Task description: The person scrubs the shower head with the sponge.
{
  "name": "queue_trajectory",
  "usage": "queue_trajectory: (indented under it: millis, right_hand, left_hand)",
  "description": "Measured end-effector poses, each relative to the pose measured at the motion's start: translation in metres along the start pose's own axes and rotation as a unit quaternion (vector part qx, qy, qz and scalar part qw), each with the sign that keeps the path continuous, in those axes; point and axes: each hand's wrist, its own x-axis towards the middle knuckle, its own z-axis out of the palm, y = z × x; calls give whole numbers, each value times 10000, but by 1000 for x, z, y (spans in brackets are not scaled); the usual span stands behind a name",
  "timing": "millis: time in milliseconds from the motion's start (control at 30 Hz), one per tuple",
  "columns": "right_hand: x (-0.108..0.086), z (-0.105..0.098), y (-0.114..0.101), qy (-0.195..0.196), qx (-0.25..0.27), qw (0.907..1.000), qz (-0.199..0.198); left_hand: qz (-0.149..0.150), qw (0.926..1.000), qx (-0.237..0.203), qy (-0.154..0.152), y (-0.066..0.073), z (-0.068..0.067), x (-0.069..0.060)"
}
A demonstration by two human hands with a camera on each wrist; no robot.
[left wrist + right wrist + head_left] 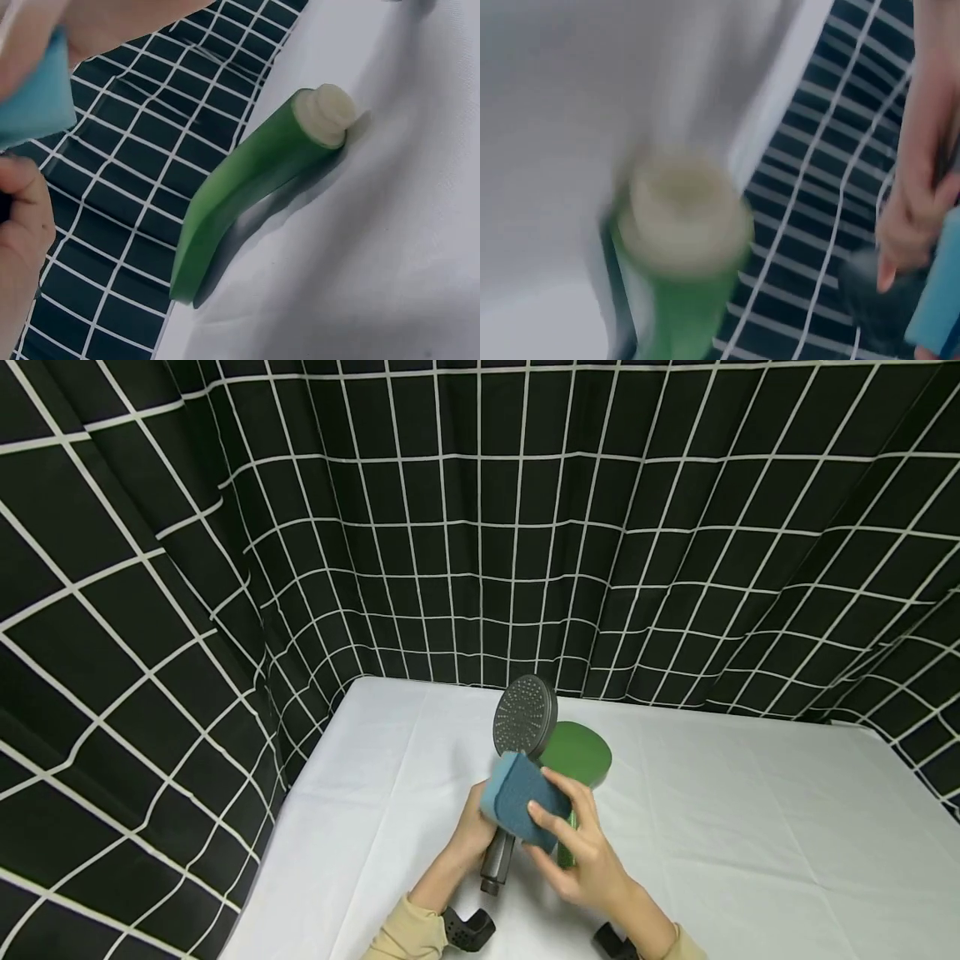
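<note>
My left hand (472,829) grips the handle of a dark grey shower head (522,714), its round nozzle face tilted up above the hand. Between thumb and fingers, my right hand (591,862) holds a thick two-tone blue sponge (528,802) in front of the shower head's neck. The sponge hides part of the handle and the left fingers; whether it touches the handle I cannot tell. Behind the right hand, a green shower-head-shaped object (576,752) lies on the table. In the left wrist view its handle (255,165) ends in a cream stepped stub (330,112).
A white cloth (735,827) covers the table under both hands. Black curtains with a white grid (510,552) hang along the back and sides. Black bands (468,931) sit at the wrists. The right wrist view is blurred around the green object (682,315).
</note>
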Motion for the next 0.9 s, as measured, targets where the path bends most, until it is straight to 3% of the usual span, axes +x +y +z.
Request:
queue_trajectory:
  millis: [167,267,400,500,600,767,900]
  right_hand:
    - [7,-10,19,586,-928,9938,168]
    - [8,-11,19,641,-1041,9920,323]
    - [6,-9,7,273,-475,9971,536]
    - [4,-9,-5,-121,191,9985,496]
    - [5,-11,-17,-547,716,9959,34]
    - [5,-13,-28,-1158,1186,9815,-955]
    - [0,-12,-16,-964,1017,9863,-876]
  left_hand:
    - [-120,9986,-199,-483,-16,2,7]
    - [-145,9972,-350,-648,-17,2,8]
    - [-110,9990,-99,-431,-15,-1,7]
    - [-56,9990,-187,-392,-4,-2,4]
    - [80,9977,-364,-561,10,-1,1]
    - [201,9970,-321,-681,23,2,-1]
    - [353,9968,-379,-611,15,1,0]
